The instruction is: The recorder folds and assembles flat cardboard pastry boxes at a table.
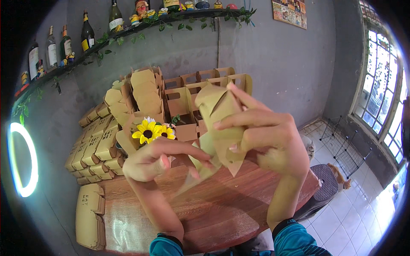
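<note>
While the right hand [273,141] grasps a part-folded kraft food carton [220,113] between thumb and fingers above the worktop [213,215], the left hand [156,160] is at its lower flaps with bent fingers; motion blur hides whether these pinch the card or only touch it. Pressing unevenly there could crease the thin card off its fold line, and too tight a grip on the right could crush the wall; a slack one might let the flaps spring apart.

Reddish-brown and wood-grained, the worktop carries flat kraft blanks [89,217] stacked at its left edge. Beyond the hands are yellow artificial flowers [147,131], piled closed cartons [96,143], nested open cartons [147,91] and handled cardboard carriers [178,102]. To the right, a ginger cat [340,176] is on the tiled floor [337,217], near a barred window [380,85]. Bottles [88,32] line a shelf on the grey wall [265,55].
</note>
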{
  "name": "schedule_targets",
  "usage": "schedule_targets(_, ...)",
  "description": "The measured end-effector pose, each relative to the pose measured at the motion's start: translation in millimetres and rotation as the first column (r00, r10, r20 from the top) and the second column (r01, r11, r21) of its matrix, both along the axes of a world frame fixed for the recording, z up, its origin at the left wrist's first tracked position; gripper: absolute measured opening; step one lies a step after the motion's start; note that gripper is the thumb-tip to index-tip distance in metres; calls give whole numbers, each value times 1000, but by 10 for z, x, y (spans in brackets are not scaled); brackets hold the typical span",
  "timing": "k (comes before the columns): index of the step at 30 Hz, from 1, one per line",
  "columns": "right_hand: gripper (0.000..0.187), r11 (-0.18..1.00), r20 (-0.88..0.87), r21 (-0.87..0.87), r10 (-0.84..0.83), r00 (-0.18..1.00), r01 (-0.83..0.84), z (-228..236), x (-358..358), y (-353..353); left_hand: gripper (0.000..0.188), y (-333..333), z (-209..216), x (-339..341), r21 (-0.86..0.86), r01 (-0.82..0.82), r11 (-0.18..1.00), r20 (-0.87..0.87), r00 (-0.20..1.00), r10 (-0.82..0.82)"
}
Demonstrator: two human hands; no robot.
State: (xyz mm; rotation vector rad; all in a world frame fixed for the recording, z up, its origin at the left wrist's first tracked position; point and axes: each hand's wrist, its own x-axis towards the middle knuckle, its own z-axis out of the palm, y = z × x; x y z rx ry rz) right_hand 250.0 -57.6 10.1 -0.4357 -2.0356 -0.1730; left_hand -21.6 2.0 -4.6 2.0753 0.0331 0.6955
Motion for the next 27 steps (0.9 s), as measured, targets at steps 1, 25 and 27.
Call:
schedule_targets(1, 23, 995, 29, -26, 93, 995, -92, 8, -14, 5, 64, 19, 9, 57, -19, 148, 989, -36, 988, -149)
schedule_targets(25, 27, 982, -157, 98, 176, 972, -162, -3, -53, -20, 20, -661, -85, 731, -295, -249, 922, 504, 779, 372)
schedule_targets(27, 25, 981, -144, 94, 181, 973, -168, 10, -12, -16, 20, -594, -80, 700, -232, -271, 934, 460, 815, 351)
